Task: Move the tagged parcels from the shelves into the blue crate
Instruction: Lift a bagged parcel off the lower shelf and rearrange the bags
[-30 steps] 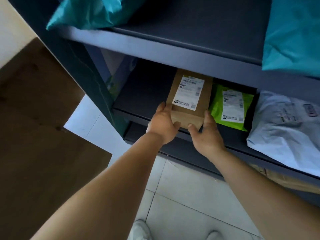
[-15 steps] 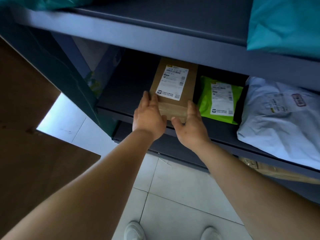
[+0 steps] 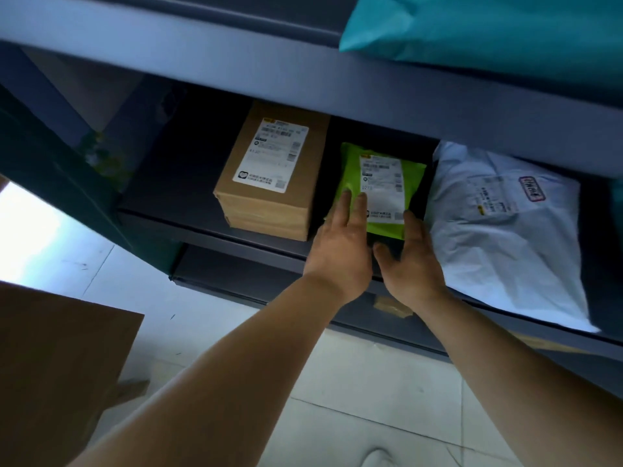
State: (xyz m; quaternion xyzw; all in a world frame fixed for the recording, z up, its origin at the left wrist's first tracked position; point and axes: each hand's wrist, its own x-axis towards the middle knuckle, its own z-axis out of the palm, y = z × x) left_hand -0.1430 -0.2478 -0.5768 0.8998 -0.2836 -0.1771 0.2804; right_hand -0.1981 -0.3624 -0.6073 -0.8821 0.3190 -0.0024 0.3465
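Both hands reach for the lime-green mailer pouch (image 3: pixel 381 193), which lies flat at the front edge of the middle shelf (image 3: pixel 188 220), between the brown cardboard box (image 3: pixel 269 183) on its left and the white poly mailer (image 3: pixel 505 230) on its right. The left hand (image 3: pixel 340 251) rests its straight fingers on the pouch's near-left part, beside the white shipping label (image 3: pixel 382 187). The right hand (image 3: pixel 413 261) sits spread at the near-right corner, fingers relaxed, thumb under the front edge region; neither hand has closed round the pouch yet.

The pouch looks thin and slick, so a flat-fingered pull may simply slide over the film, or drag it off the shelf edge before a grip forms, dropping it to the tiled floor (image 3: pixel 337 399). The white mailer lies just beside the right hand and overhangs the shelf's front edge; a careless sweep could snag it and tip it off. The upper shelf lip (image 3: pixel 303 82) leaves little headroom, so lifting early may knock the knuckles. The blue crate is not in view.
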